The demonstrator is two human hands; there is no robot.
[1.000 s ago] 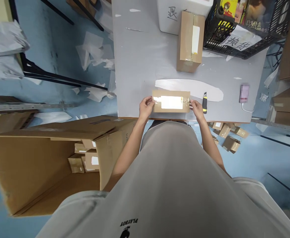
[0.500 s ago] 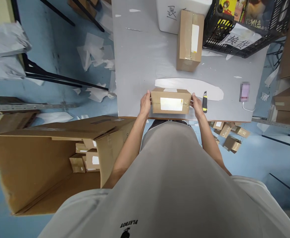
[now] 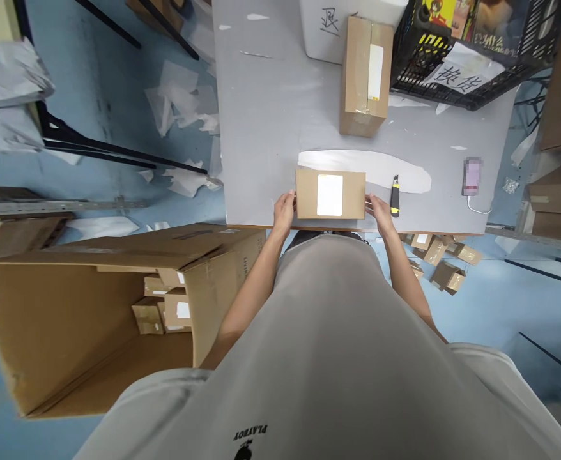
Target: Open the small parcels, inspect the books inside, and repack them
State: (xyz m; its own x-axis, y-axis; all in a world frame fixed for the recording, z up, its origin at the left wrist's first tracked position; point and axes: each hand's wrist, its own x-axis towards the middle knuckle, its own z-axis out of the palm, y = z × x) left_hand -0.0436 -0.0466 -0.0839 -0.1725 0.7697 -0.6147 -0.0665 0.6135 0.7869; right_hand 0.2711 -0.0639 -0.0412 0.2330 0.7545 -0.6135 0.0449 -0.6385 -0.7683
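The box (image 3: 331, 193) is at the near edge of the table (image 3: 261, 128), held between the left hand (image 3: 284, 211) and the right hand (image 3: 380, 213). Both hands are half open, fingers loosely curled at its ends; some left fingertips are hidden, and how firmly they press is hard to tell. Its underside is out of sight, so I cannot tell whether it rests or hangs just above. The cutter (image 3: 395, 197) lies just right of the right hand. Grey tabletop stretches left to the edge. Far off, the bin (image 3: 326, 38) and crate (image 3: 482, 99) are cut off; the phone (image 3: 472, 177) is blurred.
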